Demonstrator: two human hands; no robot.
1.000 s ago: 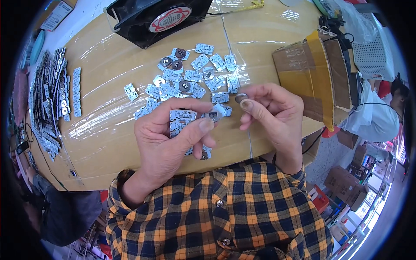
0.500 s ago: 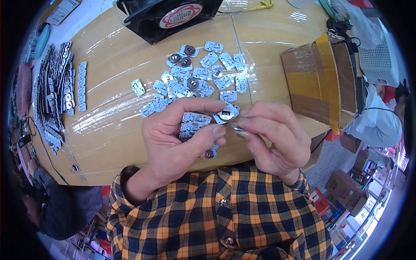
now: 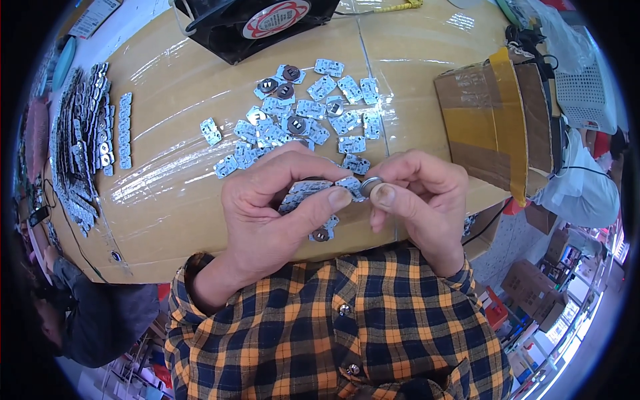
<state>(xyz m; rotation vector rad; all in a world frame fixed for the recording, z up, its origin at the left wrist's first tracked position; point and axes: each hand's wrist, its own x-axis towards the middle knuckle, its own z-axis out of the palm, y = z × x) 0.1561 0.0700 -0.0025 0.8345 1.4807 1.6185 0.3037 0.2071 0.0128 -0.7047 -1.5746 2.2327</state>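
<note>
While our forearms reached over the near edge of the tabletop [image 3: 173, 207], our two hands were close together just beyond the checked shirt [image 3: 287, 320]. With the left hand [image 3: 263, 217] we had a grip closed around a stack of small circuit boards [image 3: 301, 194], and one board [image 3: 349, 185] stuck out past the fingertips toward the right. With the right hand [image 3: 423, 193] we pinched a round metal disc [image 3: 370, 187] between thumb and forefinger, right at that board's outer end; we could not tell whether the two touched. One board with a dark disc [image 3: 321, 235] lay below the left hand, near the front edge. Beyond our fingers, loose boards [image 3: 311, 109] crowded the middle, some overlapping. To the left we had wide room, running to a lone strip of boards [image 3: 125, 130] and the heaped strips [image 3: 83, 133] by the left edge. On the right, a narrower gap parted our hand from a cardboard box [image 3: 477, 113]; a black fan [image 3: 220, 30] stood at the back.
</note>
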